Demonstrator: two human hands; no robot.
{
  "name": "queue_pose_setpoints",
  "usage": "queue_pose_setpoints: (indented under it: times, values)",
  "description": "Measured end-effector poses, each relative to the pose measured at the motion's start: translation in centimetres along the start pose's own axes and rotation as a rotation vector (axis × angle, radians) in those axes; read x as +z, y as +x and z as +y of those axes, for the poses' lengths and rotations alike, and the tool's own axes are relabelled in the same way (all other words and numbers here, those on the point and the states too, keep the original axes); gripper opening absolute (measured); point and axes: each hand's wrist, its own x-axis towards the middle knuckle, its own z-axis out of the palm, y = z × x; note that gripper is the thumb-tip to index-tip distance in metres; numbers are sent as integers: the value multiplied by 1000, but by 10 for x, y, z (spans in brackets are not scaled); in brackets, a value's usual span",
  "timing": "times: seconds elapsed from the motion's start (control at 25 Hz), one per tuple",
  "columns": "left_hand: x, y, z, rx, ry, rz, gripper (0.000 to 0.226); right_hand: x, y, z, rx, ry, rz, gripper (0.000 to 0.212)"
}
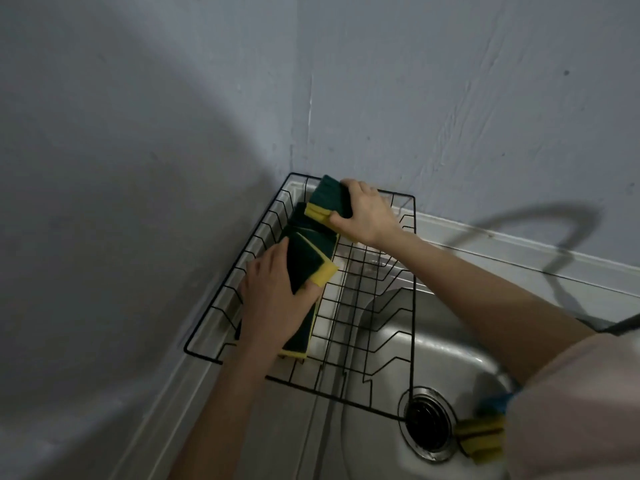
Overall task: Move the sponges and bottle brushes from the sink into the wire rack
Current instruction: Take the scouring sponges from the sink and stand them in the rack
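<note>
A black wire rack (pixel 414 271) spans the sink's left corner against the wall. Several green-and-yellow sponges (pixel 311 233) lie in a row along its left side. My left hand (pixel 273 299) grips one sponge (pixel 308 268) over the row, thumb on its green face. My right hand (pixel 367 213) holds another sponge (pixel 327 199) at the rack's far end. More yellow-and-green sponges (pixel 481 441) lie in the steel sink (pixel 433 344) beside the drain (pixel 426 424), partly hidden by my sleeve. No bottle brush can be seen.
Grey walls meet in a corner just behind the rack. A blue item (pixel 495 403) shows at the sink's right, mostly covered by my pink sleeve (pixel 571 410). A faucet shadow falls on the right wall.
</note>
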Motion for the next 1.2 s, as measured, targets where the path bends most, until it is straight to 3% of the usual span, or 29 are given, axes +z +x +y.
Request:
queue_pose_setpoints:
  times: [0.8, 0.88, 1.0, 1.08, 1.2]
  values:
    - [16, 24, -18, -11, -26, -57, 66, 50, 63, 16, -120, -33, -127, 63]
    - [12, 29, -17, 33, -36, -75, 67, 45, 54, 10, -149, 61, -22, 60]
    - [2, 43, -14, 82, -78, -120, 69, 37, 21, 3, -93, 404, 162, 44]
    - [-3, 52, -11, 132, 4, -158, 70, 30, -3, 2, 29, 629, 97, 36]
    - [-5, 69, -7, 234, 138, -248, 70, 22, -24, 2, 233, 876, -201, 34]
